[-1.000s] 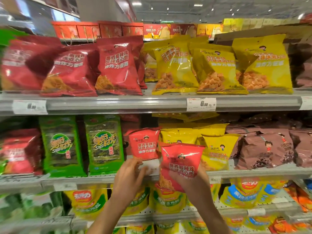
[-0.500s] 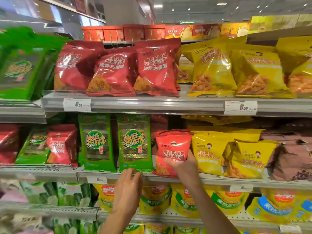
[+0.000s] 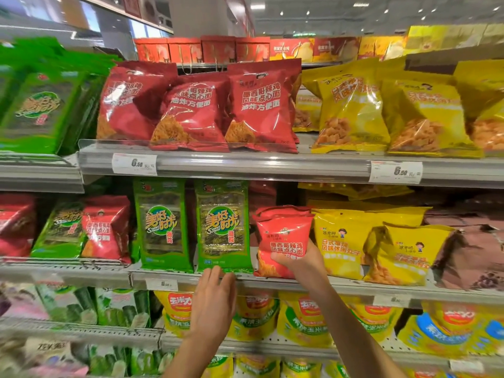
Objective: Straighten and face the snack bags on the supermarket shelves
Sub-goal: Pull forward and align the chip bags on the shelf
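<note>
right hand (image 3: pixel 302 264) grips the small red snack bag (image 3: pixel 283 238) upright, front facing out; left hand (image 3: pixel 215 301) fingers relaxed by the shelf edge (image 3: pixel 272 282).

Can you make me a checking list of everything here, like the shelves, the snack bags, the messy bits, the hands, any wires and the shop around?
Surface: middle shelf, metal, with price tags on its front edge.
Job's things: small red snack bag upright at the shelf front, between the green seaweed packs and the yellow bags.
Clutter: red bag among green packs at left; brown bags slumped.
Hands: right hand grips the small red snack bag; left hand open, fingers at the shelf edge.
Cables: nothing seen.
Surroundings: fuller shelves above and below, ceiling lights.
</note>
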A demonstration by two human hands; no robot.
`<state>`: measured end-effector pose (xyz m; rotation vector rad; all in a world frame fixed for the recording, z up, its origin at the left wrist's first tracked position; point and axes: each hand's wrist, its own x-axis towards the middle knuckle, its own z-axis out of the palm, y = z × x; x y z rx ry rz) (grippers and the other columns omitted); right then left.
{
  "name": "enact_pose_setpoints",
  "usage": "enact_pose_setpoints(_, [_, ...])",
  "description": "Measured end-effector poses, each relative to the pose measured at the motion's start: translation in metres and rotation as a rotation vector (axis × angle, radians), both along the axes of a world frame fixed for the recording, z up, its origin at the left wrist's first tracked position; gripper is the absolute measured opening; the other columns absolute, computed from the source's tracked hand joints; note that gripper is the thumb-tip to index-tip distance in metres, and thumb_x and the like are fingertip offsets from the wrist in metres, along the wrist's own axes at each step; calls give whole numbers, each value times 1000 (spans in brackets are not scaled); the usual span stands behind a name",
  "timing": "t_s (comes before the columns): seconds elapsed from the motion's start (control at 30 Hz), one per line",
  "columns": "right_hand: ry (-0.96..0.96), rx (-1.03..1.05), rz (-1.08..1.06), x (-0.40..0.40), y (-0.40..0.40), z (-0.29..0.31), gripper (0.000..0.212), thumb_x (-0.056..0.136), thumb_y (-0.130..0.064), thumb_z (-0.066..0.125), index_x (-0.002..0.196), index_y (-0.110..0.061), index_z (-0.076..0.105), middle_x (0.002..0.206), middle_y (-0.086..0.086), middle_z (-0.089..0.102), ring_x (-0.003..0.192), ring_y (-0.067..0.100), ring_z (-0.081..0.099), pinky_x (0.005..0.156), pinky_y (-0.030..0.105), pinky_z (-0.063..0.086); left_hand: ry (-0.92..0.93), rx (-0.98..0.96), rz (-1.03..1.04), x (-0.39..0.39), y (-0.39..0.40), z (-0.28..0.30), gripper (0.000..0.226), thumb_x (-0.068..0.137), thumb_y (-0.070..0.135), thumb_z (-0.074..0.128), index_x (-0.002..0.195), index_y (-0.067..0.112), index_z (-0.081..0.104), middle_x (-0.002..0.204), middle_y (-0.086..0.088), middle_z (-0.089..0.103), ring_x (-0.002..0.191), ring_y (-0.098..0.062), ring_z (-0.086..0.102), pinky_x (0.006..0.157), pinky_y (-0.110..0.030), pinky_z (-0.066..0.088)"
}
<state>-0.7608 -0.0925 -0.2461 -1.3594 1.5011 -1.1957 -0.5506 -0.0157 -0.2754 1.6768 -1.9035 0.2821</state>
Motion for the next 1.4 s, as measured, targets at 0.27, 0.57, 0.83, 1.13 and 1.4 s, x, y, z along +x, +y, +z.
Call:
enact_pose_setpoints(0.27, [260, 16, -33, 3, 3, -5, 70, 67, -57, 87, 123, -22, 62, 109, 0, 70, 103, 22, 67, 91, 41, 57, 10, -1, 32, -2, -1, -10, 14, 83, 16, 76, 95, 14, 70, 86, 3, 50, 82, -21, 50, 67, -34, 49])
enact_pose_setpoints(0.57, [334, -127, -78, 0, 30, -12, 59, 74, -44, 87, 124, -23, 61, 110, -5, 65, 99, 15, 63, 82, 33, 55, -5, 55, 38, 2, 3, -19, 29, 88, 22, 67, 117, 16, 65, 102, 3, 48, 97, -19, 49, 74, -30, 52])
enact_pose_setpoints(0.83, [261, -462, -486, 21, 74, -20, 46, 81, -18, 84, 120, -10, 62, 111, 2, 62, 105, 24, 61, 85, 35, 51, 54, 45, -113, 25, 2, -22, 30, 93, 29, 61, 123, 24, 59, 113, 10, 46, 105, -10, 49, 87, -24, 48])
enact_pose_setpoints(1.13, [87, -347, -342, 136, 65, -4, 27, 90, -11, 73, 116, -17, 68, 110, -3, 68, 106, 20, 64, 94, 43, 52, -8, -61, -83, 136, -2, -15, 29, 91, 25, 61, 116, 11, 64, 115, -6, 55, 104, -26, 56, 85, -38, 51])
enact_pose_setpoints(1.4, [336, -216, -249, 178, 30, 2, 85, 92, -32, 73, 157, -3, 26, 161, 14, 32, 151, 27, 27, 121, 32, 19, -53, 21, -125, 190, -6, -18, 37, 87, 26, 69, 120, 11, 63, 114, -3, 56, 103, -24, 56, 88, -38, 53])
